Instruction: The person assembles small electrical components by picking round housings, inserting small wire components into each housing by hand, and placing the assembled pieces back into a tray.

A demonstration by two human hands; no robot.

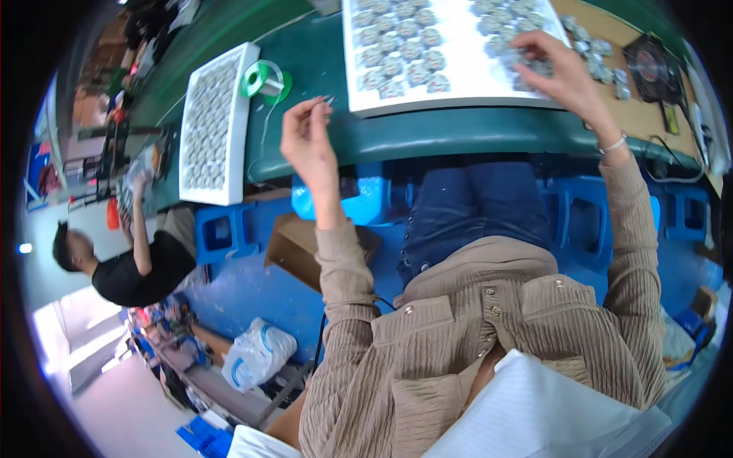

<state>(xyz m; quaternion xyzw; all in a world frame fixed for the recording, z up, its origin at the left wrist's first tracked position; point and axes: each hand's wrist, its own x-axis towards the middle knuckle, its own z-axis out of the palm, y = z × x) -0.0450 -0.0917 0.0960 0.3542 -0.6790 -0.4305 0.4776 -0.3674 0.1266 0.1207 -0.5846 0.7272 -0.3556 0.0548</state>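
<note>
At the upper right of the frame, the right hand (561,72) reaches over a white tray (458,101), its thumb and fingers parted around the stubby grey parts (412,50); whether they grip one cannot be told. The parts are rounded and mottled, set in columns running toward the tray's lower edge; their own facing is too small to read. The left hand (309,141), upper centre, pinches a tiny pale bit (330,99), its fingertips drawn together. Left of it, a green spool (263,80) of silvery wire lies with its axis roughly crosswise on the glossy green tabletop (309,57). A narrower white tray (237,145) runs lengthwise from top to bottom, its upper end leaning right.
</note>
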